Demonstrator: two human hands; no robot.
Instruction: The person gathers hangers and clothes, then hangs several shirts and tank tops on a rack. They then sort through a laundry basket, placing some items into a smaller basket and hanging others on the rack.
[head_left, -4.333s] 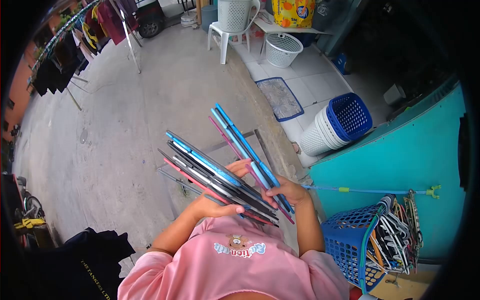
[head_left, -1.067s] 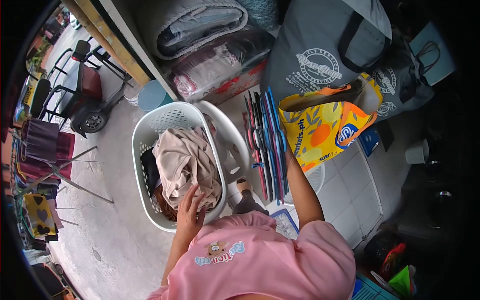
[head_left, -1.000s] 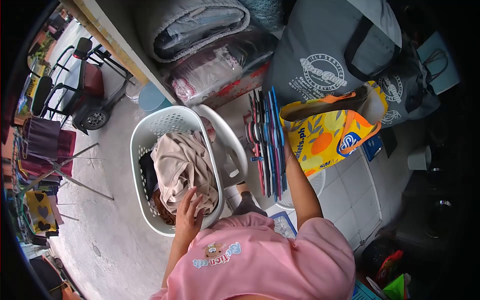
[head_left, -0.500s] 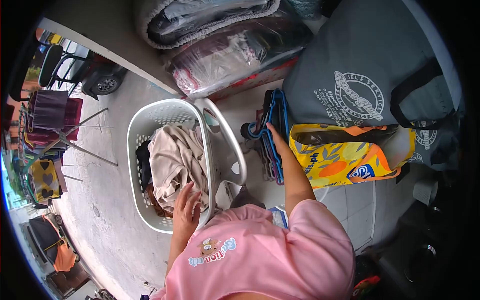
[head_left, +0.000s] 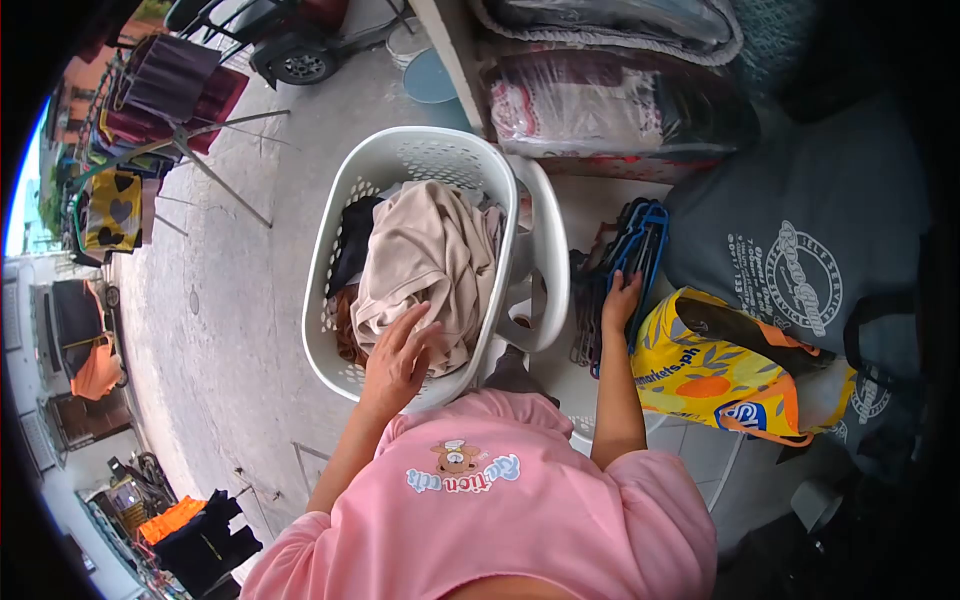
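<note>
A white laundry basket (head_left: 323,270) holds a crumpled beige cloth (head_left: 425,260), with dark and brown clothes beside it. My left hand (head_left: 398,362) is over the basket's near edge, at the lower part of the beige cloth, its fingers apart. To the right of the basket lies a bunch of blue and dark hangers (head_left: 640,240). My right hand (head_left: 620,303) is at the near part of the hangers, fingers upward; whether it grips any of them is hard to make out.
A yellow shopping bag (head_left: 690,375) and a large grey bag (head_left: 780,190) stand at the right. Plastic-wrapped bedding (head_left: 600,105) is stacked at the top. Clothes hang on a rack (head_left: 180,140) at the upper left, and a blue bucket (head_left: 430,80) stands behind the basket.
The view has shifted, so basket, hangers and bags appear farther right. My right hand has moved lower along the hangers. My left hand remains at the beige cloth.
</note>
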